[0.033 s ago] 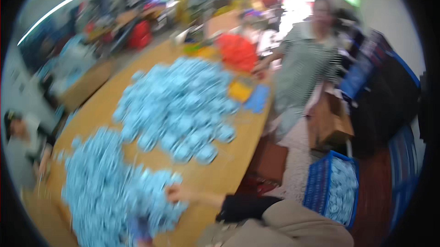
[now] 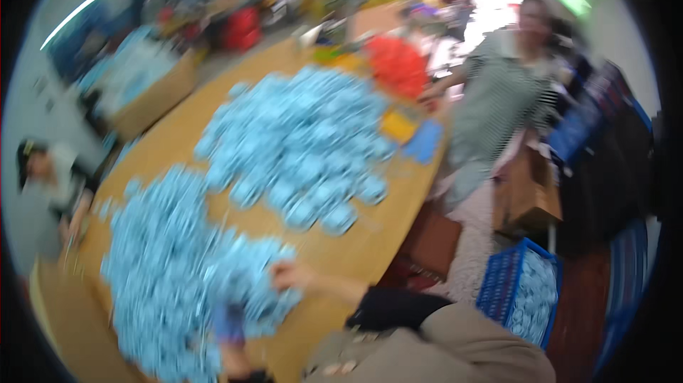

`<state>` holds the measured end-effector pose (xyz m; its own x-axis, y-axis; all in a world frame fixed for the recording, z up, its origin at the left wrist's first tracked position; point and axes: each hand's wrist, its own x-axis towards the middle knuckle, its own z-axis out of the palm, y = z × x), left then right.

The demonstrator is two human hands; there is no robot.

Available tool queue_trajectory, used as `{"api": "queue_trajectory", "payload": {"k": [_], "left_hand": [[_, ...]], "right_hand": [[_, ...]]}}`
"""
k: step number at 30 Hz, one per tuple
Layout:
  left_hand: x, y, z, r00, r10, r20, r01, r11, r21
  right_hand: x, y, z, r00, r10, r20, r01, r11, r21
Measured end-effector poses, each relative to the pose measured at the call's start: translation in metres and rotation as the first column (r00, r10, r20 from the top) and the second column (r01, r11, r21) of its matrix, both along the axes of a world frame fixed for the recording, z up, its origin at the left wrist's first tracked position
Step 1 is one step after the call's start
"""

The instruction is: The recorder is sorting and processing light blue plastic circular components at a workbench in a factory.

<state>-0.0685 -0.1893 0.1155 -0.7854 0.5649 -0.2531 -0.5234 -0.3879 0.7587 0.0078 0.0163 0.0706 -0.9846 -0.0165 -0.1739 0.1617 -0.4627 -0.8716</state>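
Note:
Light blue, roundish flat pieces, too blurred to name, lie heaped on the wooden table at its near left end. At the right side of this heap is my right hand, its fingers bent and closed against the blue pieces. Whatever it may hold is hidden. My left hand reaches up from the lower edge at the front of the heap. A blue-purple patch covers its finger end; blur hides whether that is a held thing or a covering.
A second light blue heap lies farther along the table, near a red pile and a yellow piece. One person stands far right, another sits left. A blue crate of light blue pieces and a carton stand right.
The whole view has shifted, so the table and heaps appear farther right and higher. More of my left hand and wrist shows. My right hand stays beside the near heap.

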Motion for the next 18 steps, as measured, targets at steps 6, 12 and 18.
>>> {"api": "queue_trajectory", "payload": {"k": [6, 12, 18], "left_hand": [[-0.017, 0.062, -0.027, 0.995, -0.007, 0.1, 0.0, 0.998, 0.066], [-0.023, 0.04, -0.03, 0.984, -0.002, 0.178, -0.004, 0.999, 0.033], [-0.027, 0.039, -0.033, 0.986, -0.092, -0.139, 0.055, 0.966, -0.251]], "right_hand": [[0.003, 0.033, 0.045, 0.98, -0.108, 0.17, 0.075, 0.98, 0.187], [-0.011, 0.017, 0.031, 0.964, -0.144, 0.224, 0.099, 0.975, 0.199], [-0.025, 0.016, 0.028, 0.956, -0.154, 0.248, 0.055, 0.929, 0.367]]}}
